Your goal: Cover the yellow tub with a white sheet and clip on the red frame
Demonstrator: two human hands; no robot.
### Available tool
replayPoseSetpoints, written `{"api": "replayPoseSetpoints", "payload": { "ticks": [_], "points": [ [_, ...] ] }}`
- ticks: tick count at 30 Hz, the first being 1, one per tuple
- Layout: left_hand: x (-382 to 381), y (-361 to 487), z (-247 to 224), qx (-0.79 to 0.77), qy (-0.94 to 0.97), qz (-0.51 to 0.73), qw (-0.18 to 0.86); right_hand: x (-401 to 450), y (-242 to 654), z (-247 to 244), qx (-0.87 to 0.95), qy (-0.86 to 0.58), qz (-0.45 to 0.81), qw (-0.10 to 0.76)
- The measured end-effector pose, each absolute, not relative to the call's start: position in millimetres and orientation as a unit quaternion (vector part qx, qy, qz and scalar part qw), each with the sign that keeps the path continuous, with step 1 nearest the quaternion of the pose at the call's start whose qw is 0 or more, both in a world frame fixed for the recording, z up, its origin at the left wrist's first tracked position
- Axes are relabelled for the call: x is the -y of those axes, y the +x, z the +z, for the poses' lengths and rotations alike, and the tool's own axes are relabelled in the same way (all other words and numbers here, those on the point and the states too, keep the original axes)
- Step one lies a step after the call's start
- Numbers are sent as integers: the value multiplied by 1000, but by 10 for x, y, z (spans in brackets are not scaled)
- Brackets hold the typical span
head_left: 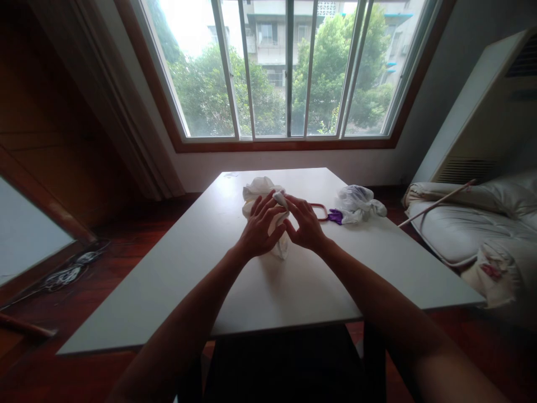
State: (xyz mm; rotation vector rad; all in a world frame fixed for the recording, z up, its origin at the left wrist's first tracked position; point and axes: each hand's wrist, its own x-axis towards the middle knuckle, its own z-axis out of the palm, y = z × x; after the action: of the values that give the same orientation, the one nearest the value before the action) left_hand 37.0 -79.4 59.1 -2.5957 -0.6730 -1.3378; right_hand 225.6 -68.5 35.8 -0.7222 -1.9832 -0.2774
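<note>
A soft white cloth (282, 249), which may be a thin bag, is bunched between my two hands above the table, and its lower end hangs below my thumbs. My left hand (260, 228) has its fingers bent over the cloth from the left. From the other side, my right hand (306, 225) grips it with fingers and thumb, and the thumb tips nearly meet. A twisted bit of the cloth pokes up between the fingertips. Just behind my left hand lies a crumpled white plastic bag (262, 186). My fingers hide much of the cloth.
On the white table (188, 285), right of my hands, lie a reddish-brown frame (322, 211), a purple piece (335, 216) and another crumpled plastic bag (356, 201). A pale sofa (453, 224) with a thin stick (436, 202) stands at the right. Cables (69, 274) lie on the floor at left.
</note>
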Motion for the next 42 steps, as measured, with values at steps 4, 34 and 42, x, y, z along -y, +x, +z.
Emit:
{"api": "replayPoseSetpoints", "payload": {
  "ticks": [4, 34, 42],
  "points": [
    [788, 334, 602, 217, -870, -442, 37, 725, 2262, 372, 824, -269, -117, 484],
    [312, -63, 391, 451, -726, -518, -10, 521, 2458, 277, 792, -374, -38, 481],
    [186, -149, 243, 452, -708, -515, -173, 367, 2566, 78, 783, -500, 34, 369]
  ]
}}
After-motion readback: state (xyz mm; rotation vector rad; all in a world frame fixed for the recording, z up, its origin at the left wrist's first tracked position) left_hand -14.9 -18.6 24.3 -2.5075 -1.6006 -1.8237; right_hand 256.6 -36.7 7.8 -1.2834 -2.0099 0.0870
